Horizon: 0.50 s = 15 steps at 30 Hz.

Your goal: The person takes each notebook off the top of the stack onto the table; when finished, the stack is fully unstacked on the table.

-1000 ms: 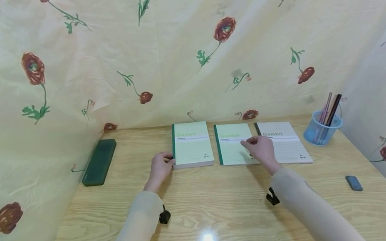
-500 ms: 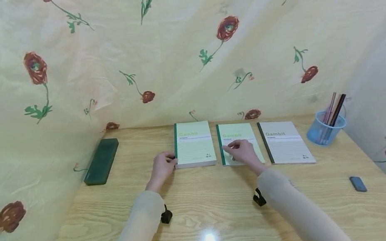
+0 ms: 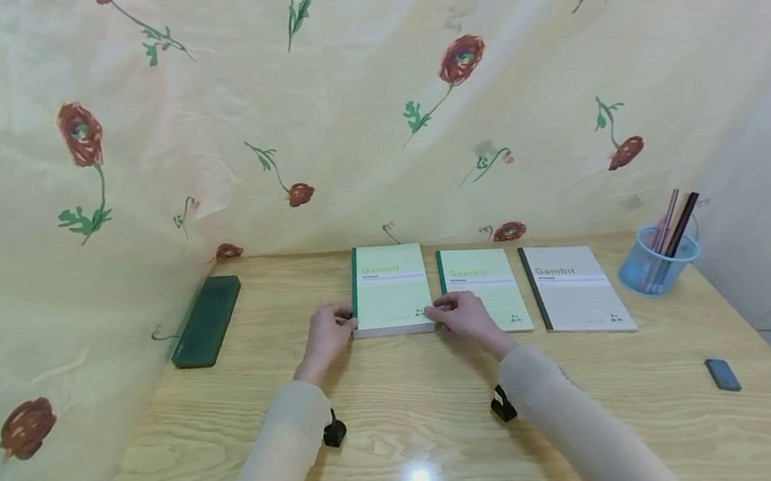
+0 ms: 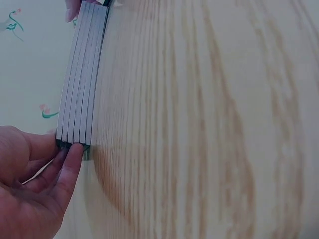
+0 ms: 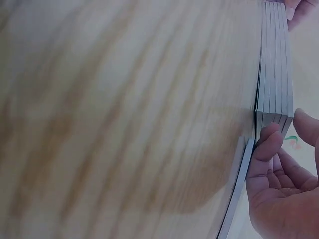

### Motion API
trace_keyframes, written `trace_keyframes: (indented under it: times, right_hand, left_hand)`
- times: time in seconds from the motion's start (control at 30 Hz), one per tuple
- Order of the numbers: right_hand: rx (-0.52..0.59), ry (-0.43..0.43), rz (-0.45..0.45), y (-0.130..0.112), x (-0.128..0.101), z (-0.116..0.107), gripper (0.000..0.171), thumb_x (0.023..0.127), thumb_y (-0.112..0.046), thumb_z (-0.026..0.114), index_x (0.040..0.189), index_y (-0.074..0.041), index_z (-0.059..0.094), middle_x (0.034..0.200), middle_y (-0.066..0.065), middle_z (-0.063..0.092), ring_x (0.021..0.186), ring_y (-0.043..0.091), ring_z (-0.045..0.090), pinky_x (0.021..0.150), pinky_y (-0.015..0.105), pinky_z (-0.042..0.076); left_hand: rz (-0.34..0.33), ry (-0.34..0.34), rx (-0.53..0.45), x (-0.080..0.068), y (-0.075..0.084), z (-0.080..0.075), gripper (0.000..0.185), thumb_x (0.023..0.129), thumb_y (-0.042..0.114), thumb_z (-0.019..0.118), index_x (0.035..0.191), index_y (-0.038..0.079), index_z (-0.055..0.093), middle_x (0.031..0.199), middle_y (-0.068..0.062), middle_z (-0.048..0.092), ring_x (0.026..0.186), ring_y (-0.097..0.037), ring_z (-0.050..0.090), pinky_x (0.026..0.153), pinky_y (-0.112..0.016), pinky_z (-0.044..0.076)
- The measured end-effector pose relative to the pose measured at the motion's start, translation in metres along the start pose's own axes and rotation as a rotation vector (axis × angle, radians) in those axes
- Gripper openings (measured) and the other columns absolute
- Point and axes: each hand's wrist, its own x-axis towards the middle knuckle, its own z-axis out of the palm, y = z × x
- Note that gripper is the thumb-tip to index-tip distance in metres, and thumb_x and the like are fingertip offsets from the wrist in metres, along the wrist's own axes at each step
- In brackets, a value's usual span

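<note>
A thick stack of green "Gambit" notebooks (image 3: 392, 300) lies at the back middle of the wooden desk (image 3: 417, 437). My left hand (image 3: 343, 325) grips its near left corner. In the left wrist view the stack (image 4: 82, 74) shows its page edges, and the left hand (image 4: 61, 149) holds the corner with thumb and fingers. My right hand (image 3: 440, 312) pinches the near right corner. The right wrist view shows the stack (image 5: 274, 69) with the right hand (image 5: 285, 130) there, thumb on top and a fingertip against the edge.
A single green notebook (image 3: 488, 291) and a grey notebook (image 3: 576, 288) lie to the right of the stack. Further right stand a blue pen cup (image 3: 657, 265) and a small dark eraser (image 3: 722, 374). A dark green case (image 3: 206, 321) lies at the left. Flowered cloth walls surround the desk.
My right hand has moved left, from the grey and middle notebooks to the stack's near right corner. The left hand has stayed at the stack's left corner.
</note>
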Motion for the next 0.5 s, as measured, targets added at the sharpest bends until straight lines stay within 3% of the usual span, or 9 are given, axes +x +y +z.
trace_keyframes:
  times: [0.23, 0.5]
  right_hand:
    - [-0.034, -0.006, 0.010, 0.0014, -0.0003, 0.0009, 0.041, 0.096, -0.027, 0.068, 0.125, 0.003, 0.063, 0.093, 0.010, 0.067, 0.073, 0.015, 0.063, 0.065, 0.024, 0.052]
    - [-0.049, -0.017, -0.014, -0.0001, -0.0022, 0.0012, 0.040, 0.098, -0.026, 0.066, 0.126, 0.002, 0.063, 0.091, 0.009, 0.068, 0.072, 0.015, 0.063, 0.066, 0.025, 0.053]
  left_hand:
    - [-0.032, 0.024, 0.002, 0.0017, 0.0028, 0.0018, 0.026, 0.094, 0.005, 0.065, 0.119, -0.005, 0.067, 0.107, -0.014, 0.066, 0.096, -0.025, 0.061, 0.080, -0.035, 0.053]
    - [-0.034, 0.023, 0.030, 0.0018, 0.0052, 0.0027, 0.031, 0.094, 0.020, 0.071, 0.111, -0.005, 0.068, 0.102, -0.015, 0.067, 0.090, -0.026, 0.062, 0.082, -0.039, 0.053]
